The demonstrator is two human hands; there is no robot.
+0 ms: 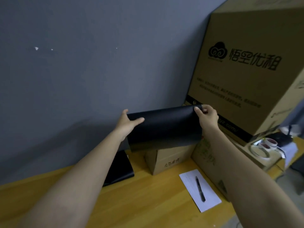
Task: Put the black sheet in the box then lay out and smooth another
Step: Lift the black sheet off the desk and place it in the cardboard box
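Note:
A black sheet [166,127] hangs in the air in front of the grey wall, curved over at its top edge. My left hand [127,123] grips its upper left corner and my right hand [206,116] pinches its upper right corner. The sheet's lower edge hangs just above a small cardboard box [167,159] on the wooden table [148,195]. More black sheets [120,168] lie on the table against the wall, partly hidden by my left forearm.
A large printed cardboard box [246,68] is stacked on another box [210,155] at the right. A white paper [199,189] with a black pen [200,188] lies on the table. Tape rolls [263,148] sit at the far right.

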